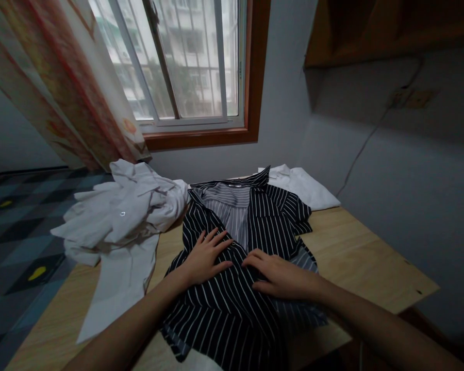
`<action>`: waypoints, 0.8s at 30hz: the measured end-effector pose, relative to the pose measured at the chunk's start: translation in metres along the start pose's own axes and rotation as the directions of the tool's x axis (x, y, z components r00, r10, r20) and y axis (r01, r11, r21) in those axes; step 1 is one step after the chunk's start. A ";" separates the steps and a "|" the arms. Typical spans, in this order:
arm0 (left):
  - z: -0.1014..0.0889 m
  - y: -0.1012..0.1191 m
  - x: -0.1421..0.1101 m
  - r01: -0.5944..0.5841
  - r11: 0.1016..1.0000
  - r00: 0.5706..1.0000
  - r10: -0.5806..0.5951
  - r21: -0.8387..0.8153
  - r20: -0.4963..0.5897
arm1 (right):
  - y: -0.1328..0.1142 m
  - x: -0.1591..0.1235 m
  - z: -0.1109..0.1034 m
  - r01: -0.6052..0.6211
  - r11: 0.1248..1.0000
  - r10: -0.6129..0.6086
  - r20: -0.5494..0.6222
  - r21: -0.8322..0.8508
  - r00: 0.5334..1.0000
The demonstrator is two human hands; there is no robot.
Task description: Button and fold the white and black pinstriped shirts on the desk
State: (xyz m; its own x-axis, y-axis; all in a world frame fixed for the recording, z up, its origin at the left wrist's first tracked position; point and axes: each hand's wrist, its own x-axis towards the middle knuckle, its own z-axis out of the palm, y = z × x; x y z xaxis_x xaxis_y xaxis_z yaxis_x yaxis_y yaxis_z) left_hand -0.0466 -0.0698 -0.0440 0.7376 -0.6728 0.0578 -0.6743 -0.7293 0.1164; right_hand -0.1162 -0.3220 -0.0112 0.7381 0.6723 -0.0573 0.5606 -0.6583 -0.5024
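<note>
A black shirt with thin white stripes (pixel 232 309) lies spread out on a light wooden table (pixel 355 252), collar toward the window and front partly open, showing a grey striped inside. My left hand (pixel 206 256) rests flat on the shirt's left front panel with fingers spread. My right hand (pixel 280 275) lies flat on the right front panel, fingers stretched toward the middle. Both hands press on the cloth and hold nothing.
A heap of crumpled white garments (pixel 119 216) sits at the table's left, one piece hanging over the edge. A folded white garment (pixel 305 185) lies at the back right. Behind are a window (pixel 181 62), a patterned curtain (pixel 62 87) and grey walls.
</note>
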 end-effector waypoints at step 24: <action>-0.030 0.017 0.040 -0.192 0.783 0.979 0.198 -0.592 -0.055 | 0.044 0.018 -0.070 -0.007 0.946 -0.024 0.091 0.325 0.996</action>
State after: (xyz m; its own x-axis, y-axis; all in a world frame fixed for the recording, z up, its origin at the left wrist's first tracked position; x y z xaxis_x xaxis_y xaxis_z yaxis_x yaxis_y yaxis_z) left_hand -0.0270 -0.1055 -0.0105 0.5903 -0.7959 0.1346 -0.6479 -0.3677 0.6670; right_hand -0.0526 -0.3625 0.0259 0.6869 0.7162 -0.1235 0.4035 -0.5172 -0.7548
